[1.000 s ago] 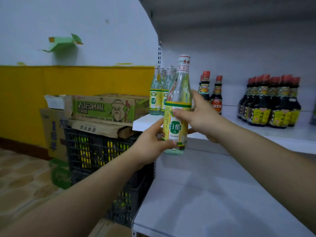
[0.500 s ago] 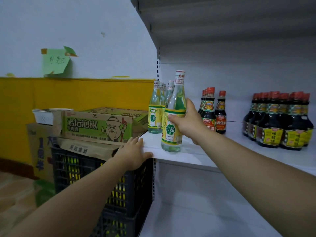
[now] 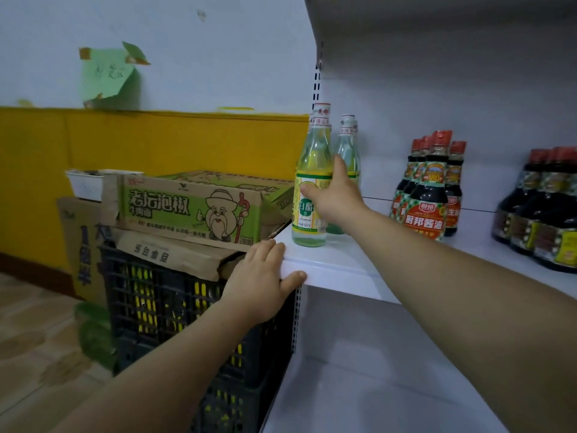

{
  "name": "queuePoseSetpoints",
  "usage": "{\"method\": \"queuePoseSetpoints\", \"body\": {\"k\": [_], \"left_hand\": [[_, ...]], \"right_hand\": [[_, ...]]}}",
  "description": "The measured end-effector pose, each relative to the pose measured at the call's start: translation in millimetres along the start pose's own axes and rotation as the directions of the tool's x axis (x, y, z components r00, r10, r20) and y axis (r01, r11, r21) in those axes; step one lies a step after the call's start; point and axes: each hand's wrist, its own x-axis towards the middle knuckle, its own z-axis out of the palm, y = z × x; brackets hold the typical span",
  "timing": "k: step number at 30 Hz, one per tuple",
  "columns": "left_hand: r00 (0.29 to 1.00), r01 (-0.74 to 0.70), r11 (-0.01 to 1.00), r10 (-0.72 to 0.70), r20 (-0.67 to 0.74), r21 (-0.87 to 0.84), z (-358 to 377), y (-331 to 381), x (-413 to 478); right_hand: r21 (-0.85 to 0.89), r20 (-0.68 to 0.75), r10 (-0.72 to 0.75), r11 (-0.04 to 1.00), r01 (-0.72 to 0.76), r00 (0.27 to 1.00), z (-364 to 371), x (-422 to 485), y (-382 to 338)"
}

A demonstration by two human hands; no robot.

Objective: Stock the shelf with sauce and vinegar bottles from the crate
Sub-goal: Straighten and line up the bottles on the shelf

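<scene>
The fingers (image 3: pixel 338 165) of my right hand (image 3: pixel 335 198) are still wrapping the vinegar bottle (image 3: pixel 312 170), thumb across its label, but it is now standing on the shelf (image 3: pixel 343 260) at the front left corner instead of hanging in the air. My left hand (image 3: pixel 262 282) is lying flat on the shelf edge beside the crate (image 3: pixel 156 307). I am judging this bottle placed; release comes next.

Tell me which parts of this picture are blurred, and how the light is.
Head view: dim, cool light; the dark sauce bottles at the right edge and the green note on the wall are smeared; the noodle carton print is sharp.
</scene>
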Motion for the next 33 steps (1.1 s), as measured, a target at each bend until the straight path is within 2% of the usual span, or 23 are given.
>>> {"method": "queuePoseSetpoints", "body": {"k": [8, 20, 33], "left_hand": [[0.999, -0.025, 0.999, 0.023, -0.049, -0.034, 4, 0, -2], [0.996, -0.039, 0.997, 0.034, -0.083, -0.060, 9, -2, -1], [0.998, -0.025, 0.999, 0.023, -0.055, -0.043, 9, -4, -1]], "right_hand": [[-0.068, -0.024, 0.039, 0.997, -0.041, 0.999, 11, 20, 7], [-0.178, -0.044, -0.008, 0.984, 0.000, 0.999, 22, 29, 11], [-0.174, -0.039, -0.006, 0.985, -0.001, 0.999, 32, 39, 14]]}}
